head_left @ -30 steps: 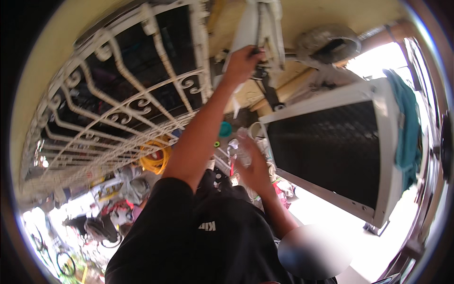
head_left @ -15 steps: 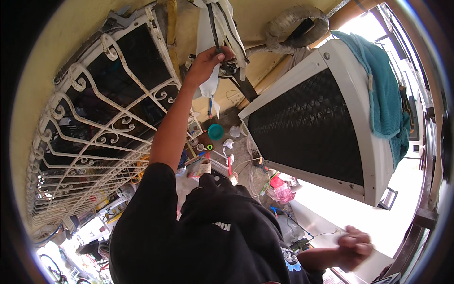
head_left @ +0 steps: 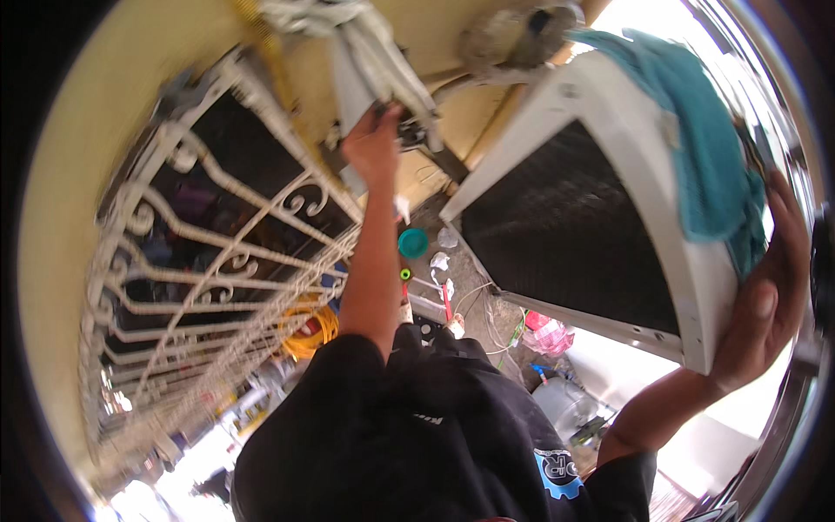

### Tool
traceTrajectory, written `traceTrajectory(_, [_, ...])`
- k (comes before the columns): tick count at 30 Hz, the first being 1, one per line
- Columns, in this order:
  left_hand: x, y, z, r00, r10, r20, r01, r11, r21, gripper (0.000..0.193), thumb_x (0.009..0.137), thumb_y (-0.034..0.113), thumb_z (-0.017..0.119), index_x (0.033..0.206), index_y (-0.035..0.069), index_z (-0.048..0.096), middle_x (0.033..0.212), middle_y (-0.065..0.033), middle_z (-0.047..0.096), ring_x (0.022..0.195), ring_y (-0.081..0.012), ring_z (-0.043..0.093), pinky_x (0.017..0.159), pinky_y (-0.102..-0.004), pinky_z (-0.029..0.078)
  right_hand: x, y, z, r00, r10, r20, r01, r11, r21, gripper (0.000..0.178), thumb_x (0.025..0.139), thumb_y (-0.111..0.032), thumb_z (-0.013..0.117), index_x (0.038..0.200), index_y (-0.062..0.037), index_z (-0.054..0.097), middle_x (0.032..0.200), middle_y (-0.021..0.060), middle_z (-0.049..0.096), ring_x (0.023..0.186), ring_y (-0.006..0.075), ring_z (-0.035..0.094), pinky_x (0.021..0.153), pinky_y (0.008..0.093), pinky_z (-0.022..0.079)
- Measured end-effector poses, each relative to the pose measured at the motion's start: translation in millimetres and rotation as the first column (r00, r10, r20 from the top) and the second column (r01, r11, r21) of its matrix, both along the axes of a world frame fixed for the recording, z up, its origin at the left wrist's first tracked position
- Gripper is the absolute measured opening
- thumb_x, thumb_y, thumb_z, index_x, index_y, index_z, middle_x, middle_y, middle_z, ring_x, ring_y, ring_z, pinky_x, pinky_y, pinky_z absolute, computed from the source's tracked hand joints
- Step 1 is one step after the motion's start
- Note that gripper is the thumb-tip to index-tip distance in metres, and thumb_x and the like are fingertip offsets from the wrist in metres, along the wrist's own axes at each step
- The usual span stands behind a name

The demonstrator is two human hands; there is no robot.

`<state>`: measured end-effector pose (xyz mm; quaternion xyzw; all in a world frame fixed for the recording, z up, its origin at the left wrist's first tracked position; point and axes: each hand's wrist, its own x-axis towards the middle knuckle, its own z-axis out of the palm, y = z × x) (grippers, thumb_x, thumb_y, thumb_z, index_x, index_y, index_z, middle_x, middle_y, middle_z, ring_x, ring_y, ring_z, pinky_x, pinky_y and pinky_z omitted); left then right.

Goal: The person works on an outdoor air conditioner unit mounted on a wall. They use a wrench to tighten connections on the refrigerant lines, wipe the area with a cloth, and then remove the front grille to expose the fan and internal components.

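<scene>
My left hand is raised to the wall, its fingers pinched on a dark cable end, smeared by motion. Beside it hang white-wrapped pipes and a dark metal bracket. A white air-conditioner outdoor unit with a black grille stands tilted in view to the right. Over its top lies a teal towel. At the unit's far right side is my right hand, fingers stretched up beside the towel and thumb apart. Its fingertips are close to a dark, thin object whose kind is unclear.
White scrolled window bars fill the left side. Below lie a green basin, a coil of yellow hose, a pink bag and scattered tools and scraps. A wrapped coil of pipe hangs on the upper wall.
My right hand has risen from the lower right to the outdoor unit's side by the towel. My left hand stays near the bracket and wrapped pipes. The view has shifted.
</scene>
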<state>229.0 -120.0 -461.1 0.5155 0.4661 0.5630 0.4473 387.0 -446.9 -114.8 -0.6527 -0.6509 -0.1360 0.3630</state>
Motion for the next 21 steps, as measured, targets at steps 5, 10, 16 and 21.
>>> traceTrajectory(5, [-26.2, 35.5, -10.7, 0.768, -0.581, 0.269, 0.587, 0.807, 0.066, 0.038, 0.108, 0.018, 0.056, 0.139, -0.003, 0.059, 0.122, -0.0106, 0.072, 0.121, -0.0208, 0.064, 0.113, -0.0365, 0.044, 11.2, -4.7, -7.3, 0.961, -0.012, -0.277, 0.043, 0.993, 0.107, 0.055, 0.101, -0.038, 0.056, 0.137, 0.0043, 0.06, 0.145, 0.0283, 0.057, 0.139, 0.0361, 0.053, 0.122, 0.0442, 0.033])
traceTrajectory(10, [-33.9, 45.7, -18.4, 0.796, -0.599, 0.09, 0.583, 0.798, 0.154, 0.027, 0.106, 0.012, 0.058, 0.128, -0.002, 0.065, 0.118, -0.0112, 0.073, 0.114, -0.0205, 0.067, 0.109, -0.0353, 0.047, 8.4, -10.8, -3.5, 0.895, -0.015, -0.445, 0.079, 0.989, 0.126, 0.048, 0.1, -0.031, 0.059, 0.133, 0.0038, 0.063, 0.14, 0.0249, 0.062, 0.137, 0.0326, 0.056, 0.12, 0.0421, 0.035])
traceTrajectory(16, [2.1, 3.7, -8.9, 0.988, -0.152, 0.03, 0.148, 0.983, 0.107, 0.028, 0.103, 0.016, 0.066, 0.12, -0.005, 0.071, 0.111, -0.0115, 0.076, 0.105, -0.0182, 0.069, 0.095, -0.0321, 0.051, 2.3, -10.1, -1.9, 0.865, 0.006, -0.501, 0.071, 0.988, 0.135, 0.044, 0.097, -0.026, 0.067, 0.129, 0.0032, 0.064, 0.137, 0.0199, 0.065, 0.131, 0.027, 0.059, 0.116, 0.0389, 0.039])
traceTrajectory(21, [8.8, 0.9, -7.0, 0.982, -0.133, 0.134, 0.12, 0.987, 0.106, 0.034, 0.104, 0.02, 0.065, 0.128, -0.005, 0.067, 0.114, -0.0133, 0.076, 0.103, -0.0197, 0.069, 0.094, -0.0324, 0.053, -1.0, -7.8, 3.4, 0.976, -0.086, -0.202, 0.093, 0.995, 0.026, 0.049, 0.098, -0.026, 0.069, 0.141, -0.004, 0.059, 0.143, 0.0164, 0.06, 0.134, 0.0272, 0.056, 0.117, 0.0391, 0.037])
